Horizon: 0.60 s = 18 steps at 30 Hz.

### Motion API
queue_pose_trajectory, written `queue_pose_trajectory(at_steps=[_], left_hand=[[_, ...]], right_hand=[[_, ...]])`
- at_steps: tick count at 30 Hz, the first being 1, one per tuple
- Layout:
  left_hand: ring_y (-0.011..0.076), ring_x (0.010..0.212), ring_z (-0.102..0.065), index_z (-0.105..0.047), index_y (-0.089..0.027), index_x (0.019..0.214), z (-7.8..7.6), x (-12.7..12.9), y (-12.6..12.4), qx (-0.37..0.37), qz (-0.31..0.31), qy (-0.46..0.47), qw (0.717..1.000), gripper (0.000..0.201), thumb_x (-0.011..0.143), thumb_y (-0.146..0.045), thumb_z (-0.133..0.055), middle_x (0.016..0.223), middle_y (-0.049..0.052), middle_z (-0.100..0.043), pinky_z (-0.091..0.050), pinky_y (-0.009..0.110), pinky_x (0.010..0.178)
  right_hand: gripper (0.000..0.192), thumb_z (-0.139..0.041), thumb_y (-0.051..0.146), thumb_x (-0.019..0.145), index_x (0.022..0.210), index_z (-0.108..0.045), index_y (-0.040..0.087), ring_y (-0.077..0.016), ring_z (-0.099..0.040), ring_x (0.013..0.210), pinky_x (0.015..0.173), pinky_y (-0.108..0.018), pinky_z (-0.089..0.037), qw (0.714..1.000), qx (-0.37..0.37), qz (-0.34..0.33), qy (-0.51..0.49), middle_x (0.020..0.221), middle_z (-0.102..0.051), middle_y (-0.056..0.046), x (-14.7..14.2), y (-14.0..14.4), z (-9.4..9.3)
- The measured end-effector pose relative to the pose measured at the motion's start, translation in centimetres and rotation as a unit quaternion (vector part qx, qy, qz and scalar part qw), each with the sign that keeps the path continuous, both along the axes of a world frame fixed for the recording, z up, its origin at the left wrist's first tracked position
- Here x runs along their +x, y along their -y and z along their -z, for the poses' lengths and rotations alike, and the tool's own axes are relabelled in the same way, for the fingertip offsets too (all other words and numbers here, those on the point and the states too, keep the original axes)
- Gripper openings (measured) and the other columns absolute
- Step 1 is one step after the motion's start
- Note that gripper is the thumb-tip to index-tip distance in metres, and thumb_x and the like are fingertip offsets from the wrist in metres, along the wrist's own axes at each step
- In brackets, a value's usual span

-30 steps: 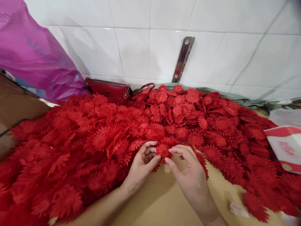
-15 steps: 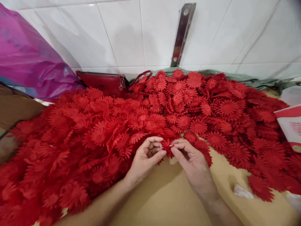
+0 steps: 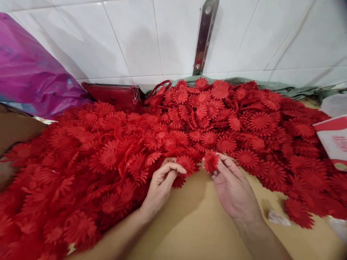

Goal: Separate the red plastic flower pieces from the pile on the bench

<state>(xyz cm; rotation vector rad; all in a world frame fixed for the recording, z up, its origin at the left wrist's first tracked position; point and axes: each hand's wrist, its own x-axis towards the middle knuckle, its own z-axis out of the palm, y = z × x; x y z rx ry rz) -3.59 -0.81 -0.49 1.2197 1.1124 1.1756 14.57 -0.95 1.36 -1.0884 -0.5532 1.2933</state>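
Your right hand pinches one red flower piece between thumb and fingertips, holding it just above the near edge of the heap of red flower pieces. The piece faces you flat, petals spread, and is separate from the second flower piece at your left hand. Your left fingers are curled over that second piece and grip it, with the piece lying against the edge of the heap; a smaller bit of red petal shows below the fingers. The two hands are near each other but not touching.

Both forearms rest over the bare tan tabletop. The heap covers the table from the left edge to the right and reaches back to the white tiled wall. A red handbag lies at the wall behind the heap. A metal bracket is fixed upright on the tiles. A purple plastic bag stands at the far left, and a red-and-white box sits at the right edge.
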Motion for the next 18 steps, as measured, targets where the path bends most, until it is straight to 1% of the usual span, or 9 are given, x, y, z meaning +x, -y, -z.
queue_pose_trajectory(at_steps=[2, 5, 6, 7, 9, 10, 12, 15, 18], left_hand=[[0.0195, 0.096, -0.062, -0.075, -0.021, 0.091, 0.0, -0.1, 0.1, -0.001, -0.013, 0.003, 1.0, 0.022, 0.095, -0.037, -0.061, 0.101, 0.006, -0.069, -0.05, 0.03, 0.087], [0.0221, 0.108, -0.062, -0.078, -0.022, 0.101, -0.1, -0.1, 0.2, 0.008, -0.031, 0.023, 0.999, 0.024, 0.095, -0.038, -0.061, 0.114, 0.008, -0.068, -0.051, 0.033, 0.093], [0.0229, 0.112, -0.061, -0.078, -0.022, 0.102, -0.2, -0.1, 0.3, 0.013, -0.035, 0.026, 0.999, 0.024, 0.095, -0.038, -0.061, 0.117, 0.008, -0.067, -0.051, 0.033, 0.096], [0.0234, 0.116, -0.059, -0.079, -0.022, 0.103, -0.4, 0.0, 0.4, 0.019, -0.04, 0.025, 0.999, 0.024, 0.095, -0.038, -0.062, 0.118, 0.009, -0.066, -0.05, 0.034, 0.1], [0.0235, 0.122, -0.055, -0.08, -0.023, 0.104, -0.8, 0.0, 0.5, 0.038, -0.05, 0.01, 0.998, 0.023, 0.093, -0.037, -0.066, 0.118, 0.009, -0.064, -0.048, 0.034, 0.106], [0.0234, 0.123, -0.054, -0.08, -0.023, 0.105, -0.9, 0.1, 0.7, 0.051, -0.052, 0.004, 0.997, 0.022, 0.092, -0.035, -0.067, 0.117, 0.009, -0.062, -0.048, 0.034, 0.107], [0.0232, 0.121, -0.053, -0.079, -0.024, 0.11, -1.2, 0.2, 1.0, 0.077, -0.04, 0.012, 0.996, 0.022, 0.092, -0.032, -0.068, 0.119, 0.009, -0.056, -0.055, 0.034, 0.103], [0.0216, 0.116, -0.056, -0.075, -0.028, 0.121, -1.4, 0.4, 1.4, 0.112, -0.006, 0.052, 0.992, 0.028, 0.094, -0.026, -0.064, 0.125, 0.009, -0.045, -0.064, 0.034, 0.091], [0.0166, 0.11, -0.059, -0.07, -0.031, 0.129, -1.3, 0.6, 1.8, 0.156, -0.004, 0.06, 0.986, 0.036, 0.096, -0.019, -0.061, 0.128, 0.007, -0.04, -0.063, 0.031, 0.095]], right_hand=[[0.022, -0.069, 0.044, 0.088, 0.1, -0.067, 0.027, -0.0199, -0.068, 0.102, 0.089, -0.036, -0.054, 1.0, 0.006, 0.006, -0.015, 0.112, -0.073, -0.004, -0.1, 0.0, -0.3], [0.043, -0.051, 0.064, 0.093, 0.101, -0.067, 0.025, -0.022, -0.07, 0.097, 0.083, -0.038, -0.056, 1.0, 0.001, 0.001, -0.023, 0.103, -0.075, -0.006, -0.3, 0.0, -0.6], [0.045, -0.053, 0.066, 0.092, 0.102, -0.067, 0.024, -0.0219, -0.07, 0.094, 0.082, -0.038, -0.056, 1.0, -0.002, -0.004, -0.01, 0.101, -0.075, -0.006, -0.3, 0.0, -0.6], [0.043, -0.06, 0.064, 0.088, 0.102, -0.067, 0.024, -0.0212, -0.07, 0.093, 0.081, -0.036, -0.056, 1.0, -0.004, -0.004, 0.01, 0.099, -0.075, -0.006, -0.3, 0.0, -0.5], [0.04, -0.08, 0.051, 0.077, 0.103, -0.067, 0.025, -0.0181, -0.068, 0.09, 0.083, -0.032, -0.054, 0.998, -0.006, 0.005, 0.061, 0.097, -0.075, -0.003, -0.3, 0.0, -0.2], [0.041, -0.086, 0.045, 0.072, 0.103, -0.067, 0.025, -0.0165, -0.067, 0.088, 0.083, -0.03, -0.053, 0.996, -0.007, 0.012, 0.085, 0.096, -0.074, -0.001, -0.3, 0.0, 0.0], [0.041, -0.088, 0.039, 0.069, 0.101, -0.067, 0.024, -0.0141, -0.065, 0.083, 0.081, -0.029, -0.051, 0.993, -0.006, 0.027, 0.117, 0.093, -0.073, 0.0, -0.3, 0.0, 0.4], [0.036, -0.085, 0.039, 0.073, 0.099, -0.067, 0.023, -0.0127, -0.062, 0.078, 0.075, -0.027, -0.049, 0.989, 0.006, 0.032, 0.142, 0.089, -0.071, 0.0, -0.2, 0.0, 0.8], [0.031, -0.083, 0.039, 0.077, 0.098, -0.066, 0.023, -0.0116, -0.059, 0.076, 0.072, -0.026, -0.048, 0.987, 0.022, 0.03, 0.159, 0.087, -0.068, 0.001, -0.3, 0.1, 1.0]])
